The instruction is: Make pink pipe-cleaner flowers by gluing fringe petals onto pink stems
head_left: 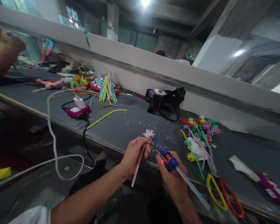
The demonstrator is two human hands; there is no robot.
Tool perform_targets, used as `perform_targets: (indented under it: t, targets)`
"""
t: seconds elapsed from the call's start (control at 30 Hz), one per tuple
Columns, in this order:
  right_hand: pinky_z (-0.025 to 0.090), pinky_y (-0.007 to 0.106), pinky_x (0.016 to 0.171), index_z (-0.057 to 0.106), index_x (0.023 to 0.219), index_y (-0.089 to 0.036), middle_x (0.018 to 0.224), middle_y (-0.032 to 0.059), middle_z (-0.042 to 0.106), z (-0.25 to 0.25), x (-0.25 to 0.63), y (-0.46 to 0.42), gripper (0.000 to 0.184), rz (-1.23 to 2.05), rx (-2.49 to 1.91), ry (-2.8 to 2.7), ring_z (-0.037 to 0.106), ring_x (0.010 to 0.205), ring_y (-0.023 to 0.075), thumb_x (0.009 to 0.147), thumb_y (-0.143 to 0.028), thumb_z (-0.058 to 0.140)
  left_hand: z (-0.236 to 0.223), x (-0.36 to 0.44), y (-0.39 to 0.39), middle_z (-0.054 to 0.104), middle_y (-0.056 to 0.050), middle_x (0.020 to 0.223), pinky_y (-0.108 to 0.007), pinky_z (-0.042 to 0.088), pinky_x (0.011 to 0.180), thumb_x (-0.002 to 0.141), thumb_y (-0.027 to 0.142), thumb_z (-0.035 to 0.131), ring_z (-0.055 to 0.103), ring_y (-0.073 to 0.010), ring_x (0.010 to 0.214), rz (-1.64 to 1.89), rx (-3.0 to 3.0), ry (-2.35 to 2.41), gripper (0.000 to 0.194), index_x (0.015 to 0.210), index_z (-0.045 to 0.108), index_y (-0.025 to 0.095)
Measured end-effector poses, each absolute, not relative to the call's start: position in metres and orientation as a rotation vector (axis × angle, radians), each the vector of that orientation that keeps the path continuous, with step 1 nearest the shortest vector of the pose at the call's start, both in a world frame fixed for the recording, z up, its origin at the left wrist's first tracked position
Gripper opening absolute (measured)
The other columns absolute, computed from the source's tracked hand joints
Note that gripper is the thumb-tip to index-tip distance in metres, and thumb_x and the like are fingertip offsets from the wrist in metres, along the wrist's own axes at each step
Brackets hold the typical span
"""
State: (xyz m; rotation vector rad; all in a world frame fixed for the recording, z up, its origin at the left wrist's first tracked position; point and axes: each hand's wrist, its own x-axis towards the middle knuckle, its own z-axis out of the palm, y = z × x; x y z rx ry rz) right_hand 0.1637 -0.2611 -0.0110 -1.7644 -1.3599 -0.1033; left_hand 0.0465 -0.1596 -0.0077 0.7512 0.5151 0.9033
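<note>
Pinched in the fingers of my left hand is a pink flower with pointed petals. A pale pink stem hangs down from the same grip; whether it is joined to the flower is hidden by my fingers. My right hand is wrapped round a blue glue gun. Its nozzle touches or nearly touches the base of the flower, and a red light glows on its side. A long clear glue stick sticks out of the back of the gun.
Finished-looking colourful flowers lie at right, near scissors with yellow and red handles. A black bag sits by the partition. Purple power strips, a white cable and a pipe-cleaner bundle are around. Another person's hands show at far left.
</note>
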Motion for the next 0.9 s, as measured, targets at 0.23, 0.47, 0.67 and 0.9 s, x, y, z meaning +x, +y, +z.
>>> perform_targets:
  t: [0.23,0.47,0.67,0.9]
  targets:
    - [0.048,0.026,0.068,0.056,0.102,-0.019,0.088,0.0050,0.069,-0.017,0.170,-0.261,0.023,-0.415,-1.664,-1.546,0.067,0.076,0.0181,0.088,-0.038,0.057,-0.007,0.044,-0.158,0.057,0.003,0.051,-0.019,0.034,0.043,0.079,0.024,0.062,0.045,-0.0056,0.038,0.926,0.708,0.472,0.012,0.073,0.062,0.013]
    - [0.048,0.032,0.074,0.053,0.106,-0.018,0.092,0.0085,0.063,-0.030,0.199,-0.255,0.024,-0.638,-1.852,-1.549,0.060,0.085,0.0230,0.086,-0.030,0.054,-0.009,0.040,-0.150,0.053,0.004,0.049,-0.019,0.032,0.042,0.080,0.022,0.063,0.040,-0.0044,0.038,0.892,0.524,0.290,0.011,0.074,0.061,0.013]
    - [0.045,0.037,0.076,0.054,0.092,-0.018,0.085,0.0092,0.062,-0.046,0.240,-0.243,0.024,-0.437,-2.268,-1.601,0.057,0.082,0.0270,0.081,-0.038,0.059,-0.009,0.035,-0.147,0.052,0.004,0.048,-0.019,0.030,0.043,0.083,0.021,0.061,0.040,-0.0041,0.040,0.899,0.527,0.201,0.011,0.077,0.061,0.012]
    - [0.045,0.034,0.076,0.061,0.095,-0.014,0.085,0.0088,0.064,-0.056,0.260,-0.239,0.033,-0.192,-2.341,-1.548,0.061,0.083,0.0244,0.080,-0.043,0.059,-0.010,0.030,-0.139,0.052,0.005,0.047,-0.020,0.030,0.043,0.082,0.023,0.063,0.040,-0.0049,0.040,0.963,0.586,0.292,0.011,0.077,0.061,0.013]
